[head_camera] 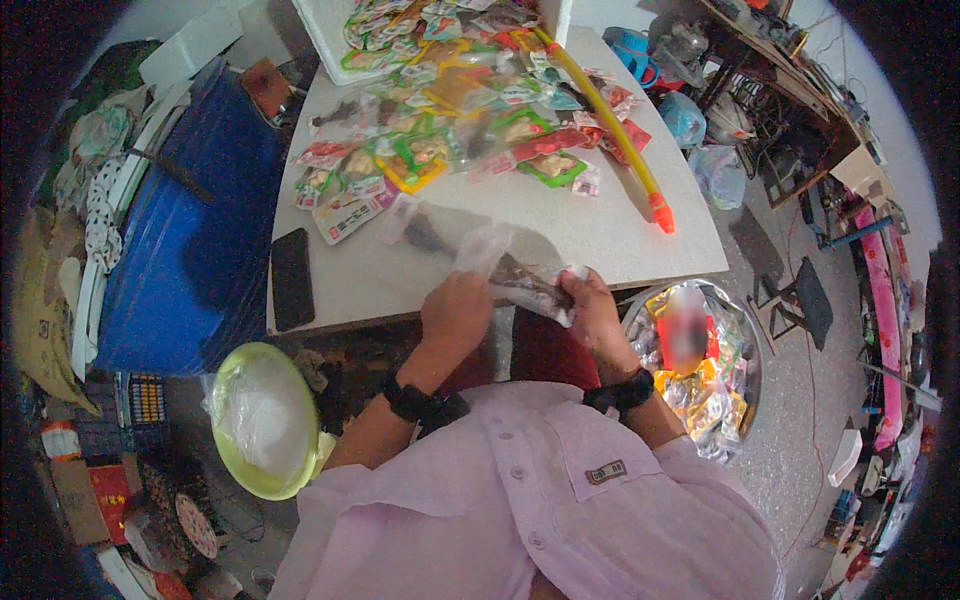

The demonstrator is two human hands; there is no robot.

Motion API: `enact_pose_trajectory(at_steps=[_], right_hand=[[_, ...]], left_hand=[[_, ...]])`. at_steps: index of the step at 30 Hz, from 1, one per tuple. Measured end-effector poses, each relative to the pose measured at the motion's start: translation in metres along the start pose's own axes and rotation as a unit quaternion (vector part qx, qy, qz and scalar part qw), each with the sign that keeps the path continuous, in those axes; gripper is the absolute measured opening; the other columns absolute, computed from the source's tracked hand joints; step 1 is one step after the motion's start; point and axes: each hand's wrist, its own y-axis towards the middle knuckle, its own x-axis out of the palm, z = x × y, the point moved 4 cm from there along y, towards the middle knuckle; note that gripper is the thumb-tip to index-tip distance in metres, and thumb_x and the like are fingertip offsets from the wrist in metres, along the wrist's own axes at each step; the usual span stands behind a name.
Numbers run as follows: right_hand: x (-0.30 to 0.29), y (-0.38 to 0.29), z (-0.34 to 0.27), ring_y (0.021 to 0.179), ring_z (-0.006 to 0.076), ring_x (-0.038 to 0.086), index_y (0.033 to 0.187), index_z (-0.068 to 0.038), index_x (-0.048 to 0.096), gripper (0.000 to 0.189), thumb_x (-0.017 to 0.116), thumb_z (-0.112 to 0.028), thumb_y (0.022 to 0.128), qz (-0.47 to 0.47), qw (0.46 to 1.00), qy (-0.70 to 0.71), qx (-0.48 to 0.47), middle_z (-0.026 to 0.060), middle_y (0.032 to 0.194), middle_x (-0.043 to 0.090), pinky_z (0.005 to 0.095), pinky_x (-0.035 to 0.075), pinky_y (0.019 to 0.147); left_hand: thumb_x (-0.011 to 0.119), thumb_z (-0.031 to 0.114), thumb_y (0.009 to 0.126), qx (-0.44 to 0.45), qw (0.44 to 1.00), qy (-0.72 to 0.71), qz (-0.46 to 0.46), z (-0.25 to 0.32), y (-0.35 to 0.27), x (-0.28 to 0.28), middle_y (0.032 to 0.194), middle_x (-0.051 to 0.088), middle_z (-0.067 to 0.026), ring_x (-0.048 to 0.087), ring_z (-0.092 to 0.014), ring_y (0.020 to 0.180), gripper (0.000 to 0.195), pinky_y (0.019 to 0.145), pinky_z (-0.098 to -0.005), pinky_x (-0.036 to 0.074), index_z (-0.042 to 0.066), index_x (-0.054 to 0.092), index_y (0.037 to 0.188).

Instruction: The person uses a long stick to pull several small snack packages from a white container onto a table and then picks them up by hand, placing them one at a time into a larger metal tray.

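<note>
My left hand (456, 313) and my right hand (594, 309) are at the near edge of the white table (630, 259). Between them stretches a clear plastic packet (529, 283) with dark contents. My right fingers pinch its right end, while my left fingers grip clear film at its left end. Blur hides where this film ends. Beyond my hands lies a loose pile of small food packets (427, 146), many with green, yellow or red edges. To the left, a white pouch (352, 217) bearing writing lies at the pile's near edge.
A white foam box (324, 45) tipped toward me spills packets. A yellow tube with orange ends (611, 124) crosses the table's right side. A black phone (292, 279) lies front left. Below stand a green basin (225, 457) lined with plastic and a metal basin (756, 367) of packets.
</note>
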Motion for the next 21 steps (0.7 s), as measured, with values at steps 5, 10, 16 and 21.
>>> enact_pose_trajectory(at_steps=[5, 10, 16, 21], right_hand=[[0.024, 0.014, 0.022, 0.07, 0.0155, 0.051, 0.088, -0.003, 0.05, 0.012, 0.046, -0.01, 0.08, -0.046, 0.997, -0.054, 0.006, 0.0063, 0.079, 0.054, 0.0277, 0.042, 0.059], [0.056, 0.028, 0.031, 0.069, 0.0154, 0.051, 0.087, -0.001, 0.051, 0.016, 0.045, -0.015, 0.081, -0.147, 0.982, -0.122, 0.009, 0.0057, 0.078, 0.054, 0.0281, 0.042, 0.06], [0.065, 0.025, 0.035, 0.068, 0.0108, 0.05, 0.092, -0.004, 0.049, 0.019, 0.05, -0.019, 0.08, -0.184, 0.962, -0.2, 0.038, 0.0021, 0.078, 0.054, 0.0239, 0.04, 0.057], [0.064, -0.001, -0.003, 0.058, 0.009, 0.048, 0.086, -0.001, 0.052, 0.021, 0.052, -0.021, 0.078, -0.114, 0.939, -0.322, 0.027, 0.0017, 0.07, 0.053, 0.0226, 0.038, 0.049]], left_hand=[[0.046, 0.017, 0.077, 0.017, 1.0, 0.017, -0.004, 0.006, 0.002, -0.003, 0.076, 0.051, -0.0145, 0.05, -0.033, 0.071, 0.013, 0.062, -0.043, 0.04, 0.006, 0.05, 0.08], [0.045, 0.017, 0.077, 0.018, 0.998, 0.044, -0.028, 0.01, 0.001, -0.005, 0.075, 0.051, -0.0142, 0.05, -0.033, 0.071, 0.013, 0.062, -0.0431, 0.04, 0.005, 0.05, 0.081], [0.044, 0.016, 0.077, 0.036, 0.999, 0.0, -0.012, 0.013, -0.001, -0.012, 0.076, 0.05, -0.0148, 0.05, -0.034, 0.07, 0.013, 0.062, -0.0428, 0.04, 0.004, 0.051, 0.079], [0.044, 0.016, 0.078, 0.027, 0.999, 0.007, -0.038, 0.007, -0.007, -0.006, 0.076, 0.051, -0.0142, 0.05, -0.033, 0.071, 0.014, 0.062, -0.042, 0.041, 0.004, 0.051, 0.08]])
